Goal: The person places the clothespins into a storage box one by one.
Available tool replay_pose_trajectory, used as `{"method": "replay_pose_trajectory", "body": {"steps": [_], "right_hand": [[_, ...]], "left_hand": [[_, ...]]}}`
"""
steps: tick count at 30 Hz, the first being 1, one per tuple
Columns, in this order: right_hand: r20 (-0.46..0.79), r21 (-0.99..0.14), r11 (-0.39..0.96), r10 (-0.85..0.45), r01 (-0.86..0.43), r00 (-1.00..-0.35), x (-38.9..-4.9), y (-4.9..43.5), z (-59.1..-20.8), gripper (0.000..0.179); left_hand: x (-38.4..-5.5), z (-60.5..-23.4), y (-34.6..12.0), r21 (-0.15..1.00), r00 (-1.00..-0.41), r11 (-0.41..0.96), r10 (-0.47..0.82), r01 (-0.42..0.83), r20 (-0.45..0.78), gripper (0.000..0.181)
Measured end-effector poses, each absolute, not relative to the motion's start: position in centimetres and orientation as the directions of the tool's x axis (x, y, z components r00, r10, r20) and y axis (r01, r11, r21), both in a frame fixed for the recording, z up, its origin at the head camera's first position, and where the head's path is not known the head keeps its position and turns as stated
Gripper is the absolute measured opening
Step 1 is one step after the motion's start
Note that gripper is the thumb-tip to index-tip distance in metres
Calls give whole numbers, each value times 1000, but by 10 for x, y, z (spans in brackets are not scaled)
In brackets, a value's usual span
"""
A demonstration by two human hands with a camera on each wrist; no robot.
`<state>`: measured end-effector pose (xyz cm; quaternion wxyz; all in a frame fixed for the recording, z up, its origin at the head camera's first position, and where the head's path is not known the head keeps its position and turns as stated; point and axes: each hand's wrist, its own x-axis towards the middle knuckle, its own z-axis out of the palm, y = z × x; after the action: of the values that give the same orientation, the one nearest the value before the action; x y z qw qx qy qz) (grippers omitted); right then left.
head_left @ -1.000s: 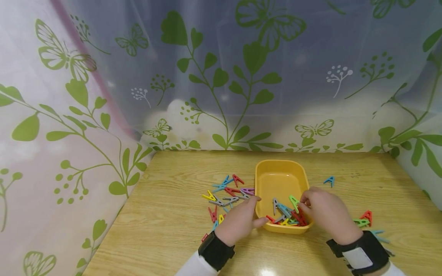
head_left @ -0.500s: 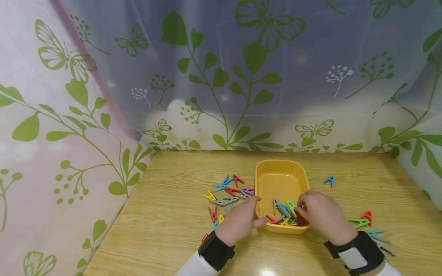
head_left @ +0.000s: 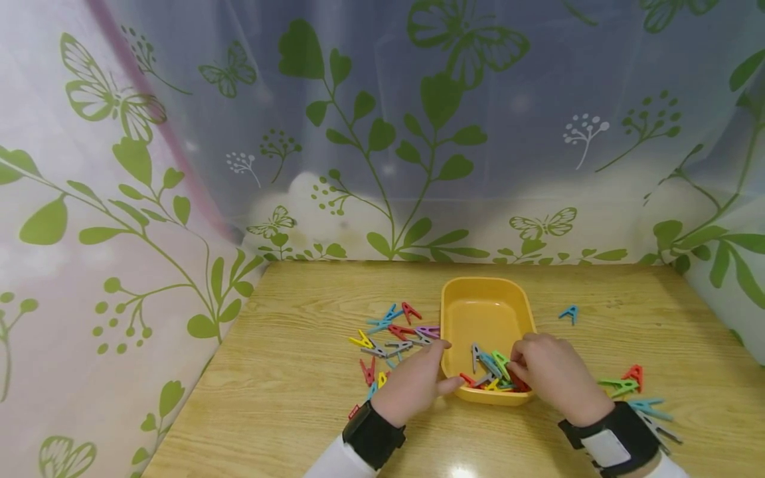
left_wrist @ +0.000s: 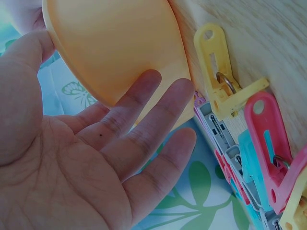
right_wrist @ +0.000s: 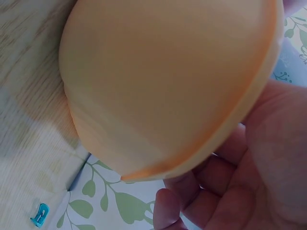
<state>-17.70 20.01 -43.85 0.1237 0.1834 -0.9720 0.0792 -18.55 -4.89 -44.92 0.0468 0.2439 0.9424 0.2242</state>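
A yellow plastic basin [head_left: 478, 317] stands on the wooden table, with several coloured clothespins heaped in its near end. My left hand [head_left: 412, 382] is at its left side, thumb and index at the rim. In the left wrist view the left hand's fingers [left_wrist: 144, 136] reach loosely extended along the outer wall. Over the right rim, my right hand [head_left: 556, 375] has its fingers curled, pinching a light green clothespin [head_left: 499, 362] above the heap. The rim hides those fingertips in the right wrist view, where the basin's outer wall [right_wrist: 158, 86] fills most of the picture.
Loose clothespins lie left of the basin, among them a yellow clothespin [head_left: 361, 339] and a red clothespin [head_left: 368, 372]. A blue clothespin [head_left: 570, 313] lies to the right. Nearer on that side are a green clothespin [head_left: 624, 385] and several others. A leaf-patterned curtain [head_left: 382, 133] borders the table.
My right hand has moved slightly left and down inside the basin, and the light green clothespin has moved with it. The left hand and the basin have stayed in place.
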Motion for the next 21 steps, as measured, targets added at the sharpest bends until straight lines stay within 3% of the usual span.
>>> {"method": "replay_pose_trajectory", "body": {"steps": [21], "right_hand": [[276,-113,930,-309,-350,-910,-176,198,-438,16]], "left_hand": [[-187,-451,-49,445,-876,780,482,440,20,62]]}}
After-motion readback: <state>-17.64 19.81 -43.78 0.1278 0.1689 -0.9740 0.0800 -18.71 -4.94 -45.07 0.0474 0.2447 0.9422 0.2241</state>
